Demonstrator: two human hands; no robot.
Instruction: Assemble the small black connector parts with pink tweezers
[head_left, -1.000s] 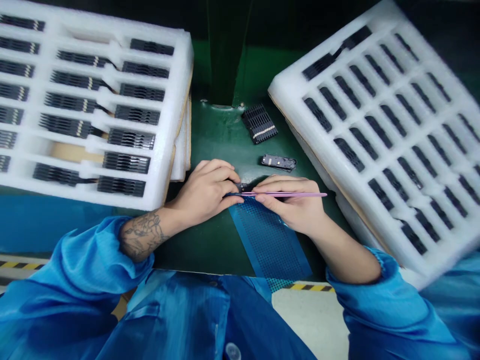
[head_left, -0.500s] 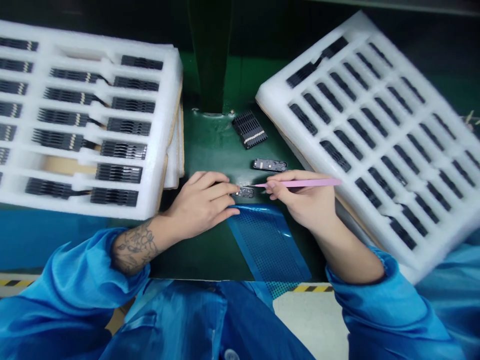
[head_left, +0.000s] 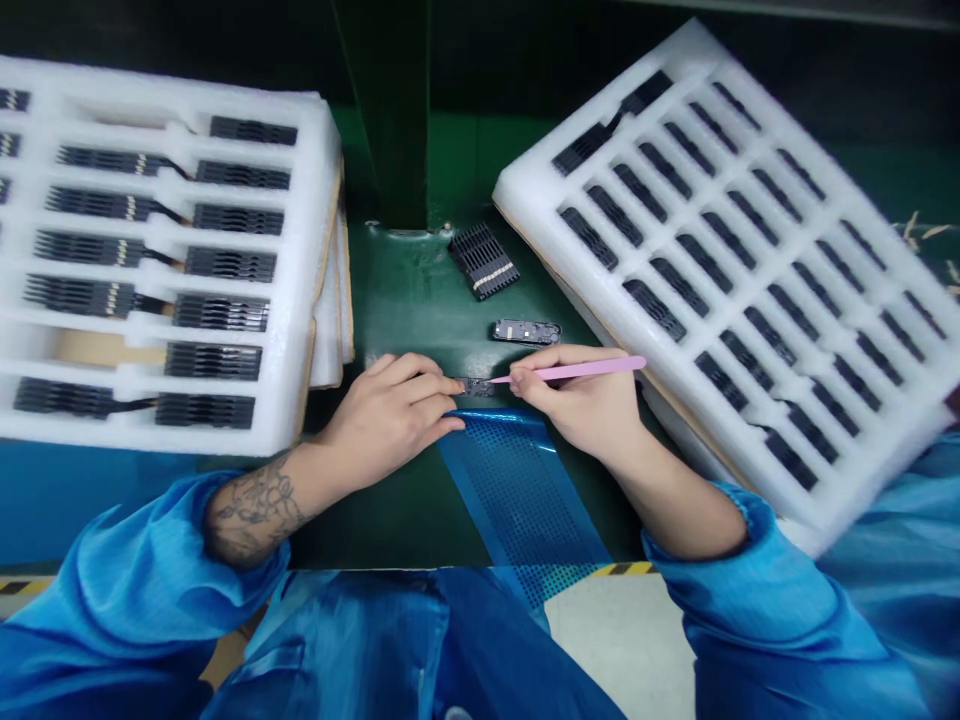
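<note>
Evidently mid-batch: one part under the tweezers

The left hand (head_left: 390, 415) pinches a small black oblong part (head_left: 474, 386) on the green bench top (head_left: 405, 300), just above the blue perforated film sheet (head_left: 517, 490). The right hand (head_left: 577, 405) grips slim pink tweezers (head_left: 581, 371), their tip at that part. Another loose black part (head_left: 526, 331) and a ribbed black stack (head_left: 484, 260) lie beyond. The left white foam tray (head_left: 304, 300) shows bare slots; the right white foam tray (head_left: 517, 195) looks full.

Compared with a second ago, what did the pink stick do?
The right hand tipped the pink tweezers up off the blue dotted sheet; their tip now points at the small black part. The left hand still pinches that part. The foam trays and two loose parts stayed put.
</note>
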